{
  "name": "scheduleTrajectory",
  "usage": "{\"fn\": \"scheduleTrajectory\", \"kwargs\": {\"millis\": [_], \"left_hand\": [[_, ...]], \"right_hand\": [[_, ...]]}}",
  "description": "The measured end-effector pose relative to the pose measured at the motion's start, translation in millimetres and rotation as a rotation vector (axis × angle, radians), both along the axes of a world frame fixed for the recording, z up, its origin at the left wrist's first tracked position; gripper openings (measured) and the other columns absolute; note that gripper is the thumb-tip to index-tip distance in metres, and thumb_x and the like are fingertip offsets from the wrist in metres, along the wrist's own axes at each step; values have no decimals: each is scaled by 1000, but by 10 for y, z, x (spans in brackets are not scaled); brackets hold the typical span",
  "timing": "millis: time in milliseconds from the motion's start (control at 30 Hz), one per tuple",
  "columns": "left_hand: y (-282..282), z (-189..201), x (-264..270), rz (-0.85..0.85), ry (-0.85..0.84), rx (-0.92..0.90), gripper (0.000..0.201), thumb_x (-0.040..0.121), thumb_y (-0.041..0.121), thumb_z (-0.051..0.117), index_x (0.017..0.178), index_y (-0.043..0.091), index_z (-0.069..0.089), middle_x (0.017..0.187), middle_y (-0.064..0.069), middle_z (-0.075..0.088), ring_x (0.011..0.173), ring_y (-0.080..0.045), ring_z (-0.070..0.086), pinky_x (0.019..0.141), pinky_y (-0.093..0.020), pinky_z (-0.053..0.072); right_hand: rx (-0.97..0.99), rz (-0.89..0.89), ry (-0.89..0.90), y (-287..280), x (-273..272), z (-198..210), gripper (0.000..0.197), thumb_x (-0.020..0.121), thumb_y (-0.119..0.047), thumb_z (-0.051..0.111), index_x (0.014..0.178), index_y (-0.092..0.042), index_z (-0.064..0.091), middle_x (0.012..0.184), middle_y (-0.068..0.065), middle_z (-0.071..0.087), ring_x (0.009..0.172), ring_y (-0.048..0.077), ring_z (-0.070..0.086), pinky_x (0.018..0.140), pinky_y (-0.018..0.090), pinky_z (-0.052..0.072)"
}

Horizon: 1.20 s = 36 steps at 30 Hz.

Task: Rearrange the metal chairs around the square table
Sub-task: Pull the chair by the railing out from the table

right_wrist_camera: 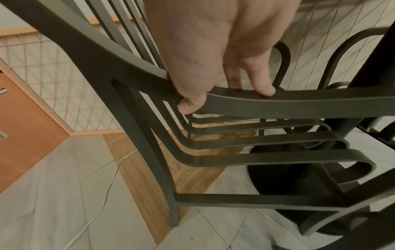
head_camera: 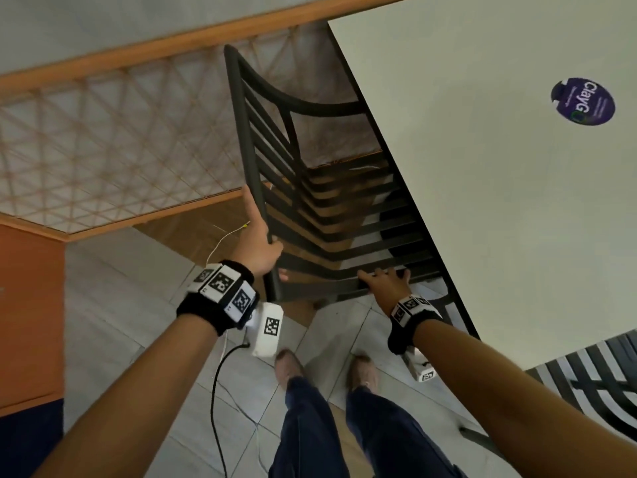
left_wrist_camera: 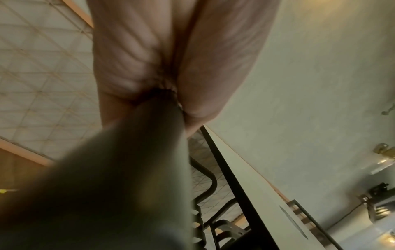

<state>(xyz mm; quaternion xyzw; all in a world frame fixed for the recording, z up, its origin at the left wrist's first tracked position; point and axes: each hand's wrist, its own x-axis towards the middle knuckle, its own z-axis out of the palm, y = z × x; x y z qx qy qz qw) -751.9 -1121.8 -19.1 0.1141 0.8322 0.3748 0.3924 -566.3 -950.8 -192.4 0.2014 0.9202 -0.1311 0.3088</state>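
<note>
Both hands (head_camera: 262, 243) on chair (head_camera: 310, 188).

Indoor light was dim and even; left-wrist view badly blurred up close, wide-angle edges bowed, head view slightly soft.

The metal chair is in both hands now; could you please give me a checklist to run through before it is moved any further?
1. Left hand grip on the metal chair back upright: ok, fingers wrapped round it.
2. Right hand grip on the seat's side rail: ok, thumb hooked under, fingers over.
3. Seat clearance under the square table edge: cannot tell; part of the seat is hidden beneath it.
4. White cable on the floor clear of the near chair leg: ok, apart.
5. Feet clear of the chair legs: ok.
6. All four legs on the floor: cannot tell.
</note>
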Motion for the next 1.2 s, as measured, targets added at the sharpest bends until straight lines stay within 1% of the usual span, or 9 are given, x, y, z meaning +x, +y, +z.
{"fn": "scheduleTrajectory", "kwargs": {"millis": [267,400,466,633,733,833,966,1099,1199], "left_hand": [[-130,-126,309,-92,57,-17,112,89,3,53,130,43,-43,119,-20,61,81,-26,67,87,-47,57],[-147,-178,242,-23,35,44,120,88,2,54,101,74,-40,137,-19,51,96,-34,68,84,-56,57],[-147,-169,254,-2,24,46,121,87,1,55,96,78,-38,140,-18,49,101,-36,67,84,-58,56],[-117,-77,302,-8,15,39,111,89,2,53,128,56,-36,130,-4,56,101,-35,68,89,-56,54],[-152,-52,366,-2,-1,39,111,89,4,54,127,57,-36,128,-3,58,100,-32,68,89,-56,54],[-205,-40,487,33,-21,31,110,90,2,53,129,59,-33,131,-7,54,93,-32,70,77,-54,60],[-105,41,469,51,-29,27,106,92,0,50,135,50,-32,147,-9,41,90,-35,69,73,-54,60],[-98,26,372,44,9,28,106,91,2,53,137,51,-30,152,-11,36,84,-31,70,61,-39,62],[-243,8,481,-59,66,-38,113,87,11,62,133,53,-33,148,-17,43,92,-27,71,77,-40,60]], "right_hand": [[-21,25,-7,72,327,-55,54,94,-13,48,140,-34,29,141,15,43,133,41,32,109,71,16],[-18,37,-14,49,279,-6,54,93,-16,51,140,-34,30,139,15,45,131,42,35,108,70,19],[-7,29,9,47,298,7,50,94,-18,51,137,-34,32,137,14,47,129,42,37,108,69,22],[-21,12,22,21,312,74,42,93,-13,47,131,-30,37,133,15,50,128,42,38,106,64,30],[-5,21,-21,-2,276,119,47,92,-12,47,135,-28,34,134,18,49,129,43,37,105,63,33],[20,34,-65,-43,325,63,54,90,-8,48,138,-27,32,136,20,46,131,45,34,105,64,32],[-9,41,-65,13,277,43,58,90,-12,53,139,-31,29,139,19,44,132,45,31,106,65,31],[-18,32,-36,26,231,73,57,92,-9,48,141,-30,29,140,18,44,131,45,34,104,63,34],[-24,29,40,-38,354,135,56,91,-3,46,142,-18,30,138,21,47,130,42,38,106,57,35]]}}
